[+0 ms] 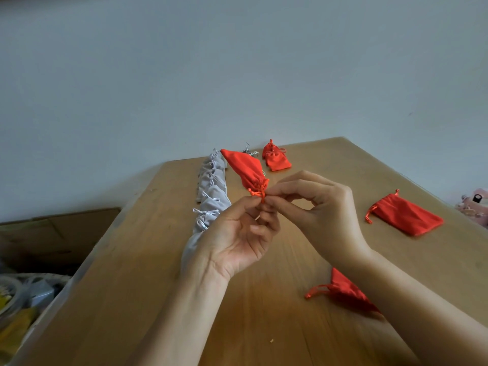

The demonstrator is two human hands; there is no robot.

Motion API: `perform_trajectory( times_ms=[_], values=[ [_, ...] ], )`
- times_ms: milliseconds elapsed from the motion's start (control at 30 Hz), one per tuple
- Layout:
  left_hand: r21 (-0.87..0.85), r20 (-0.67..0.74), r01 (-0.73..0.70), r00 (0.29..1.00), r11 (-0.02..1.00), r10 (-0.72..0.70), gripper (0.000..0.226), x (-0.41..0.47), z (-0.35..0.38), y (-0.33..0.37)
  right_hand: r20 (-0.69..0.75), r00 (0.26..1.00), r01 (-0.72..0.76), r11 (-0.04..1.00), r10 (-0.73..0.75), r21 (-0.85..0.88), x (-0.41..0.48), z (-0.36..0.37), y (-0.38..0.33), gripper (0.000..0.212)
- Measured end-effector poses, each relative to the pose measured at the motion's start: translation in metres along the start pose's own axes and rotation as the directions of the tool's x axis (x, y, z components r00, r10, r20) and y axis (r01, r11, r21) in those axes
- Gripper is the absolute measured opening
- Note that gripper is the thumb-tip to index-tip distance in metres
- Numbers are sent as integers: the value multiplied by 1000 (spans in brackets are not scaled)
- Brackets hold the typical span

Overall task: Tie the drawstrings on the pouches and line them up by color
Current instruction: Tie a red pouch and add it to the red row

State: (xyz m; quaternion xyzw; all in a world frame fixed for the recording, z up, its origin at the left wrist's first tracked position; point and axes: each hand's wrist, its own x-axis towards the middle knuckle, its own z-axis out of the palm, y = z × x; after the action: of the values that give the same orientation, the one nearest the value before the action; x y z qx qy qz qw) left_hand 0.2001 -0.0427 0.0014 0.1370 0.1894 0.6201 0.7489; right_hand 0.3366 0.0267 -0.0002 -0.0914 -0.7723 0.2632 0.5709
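A red pouch point(244, 167) hangs in the air above the wooden table point(148, 260), neck toward me. My left hand point(243, 233) pinches its red drawstring point(260, 193) from below. My right hand point(314, 207) pinches the same string from the right. A row of several grey pouches point(211, 191) with tied strings runs down the table on the left. Two tied red pouches point(276, 158) lie at the far edge. One loose red pouch point(405, 215) lies at the right, another red pouch point(343, 289) lies partly under my right forearm.
A wall rises right behind the table's far edge. A cardboard box point(52, 233) and a bin of clutter point(23, 299) sit beyond the table's left edge. A pink object point(475, 204) shows at the far right.
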Motion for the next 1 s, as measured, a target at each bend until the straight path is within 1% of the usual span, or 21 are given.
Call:
perform_trajectory(
  times_ms=[100, 133, 200, 333, 400, 467, 533, 633, 700, 833, 1000],
  values=[
    [-13, 21, -9, 1000, 1000, 9, 81, 1, 0, -1, 1, 1000, 11, 1000, -11, -15, 0, -1, 0, 7],
    [-14, 20, -13, 1000, 1000, 13, 79, 1, 1, -1, 6, 1000, 11, 1000, -11, -16, 1, -2, 0, 7],
    [-2, 8, -24, 1000, 1000, 24, 66, 1, 1, -2, 25, 1000, 7, 1000, -6, -12, 1, -3, -1, 7],
    [34, 2, -16, 1000, 999, 16, 56, -1, 4, -3, 76, 997, 3, 1000, -2, -5, 5, -7, -2, 7],
    [57, -5, -11, 1000, 998, 11, 46, -3, 6, -4, 91, 995, 31, 999, -28, -26, 6, -9, -1, 6],
    [69, -14, -9, 1000, 998, 10, 41, -4, 8, -5, 89, 993, 83, 994, -76, -77, 7, -10, -2, 5],
    [59, -16, -15, 1000, 998, 16, 43, -5, 10, -6, 59, 991, 123, 986, -117, -110, 6, -9, -4, 5],
    [40, -4, -36, 999, 999, 36, 55, -6, 11, -6, 9, 989, 149, 982, -149, -115, 4, -6, -7, 5],
    [34, 4, -49, 999, 998, 49, 59, -7, 14, -7, -3, 986, 163, 979, -165, -126, 3, -5, -9, 5],
    [9, 36, -68, 997, 998, 67, 49, -7, 18, -9, -46, 985, 159, 977, -167, -139, 2, -5, -12, 6],
    [-3, 23, -57, 998, 998, 57, 47, -7, 19, -10, -27, 995, 95, 992, -98, -85, 3, -7, -13, 7]
  ],
)
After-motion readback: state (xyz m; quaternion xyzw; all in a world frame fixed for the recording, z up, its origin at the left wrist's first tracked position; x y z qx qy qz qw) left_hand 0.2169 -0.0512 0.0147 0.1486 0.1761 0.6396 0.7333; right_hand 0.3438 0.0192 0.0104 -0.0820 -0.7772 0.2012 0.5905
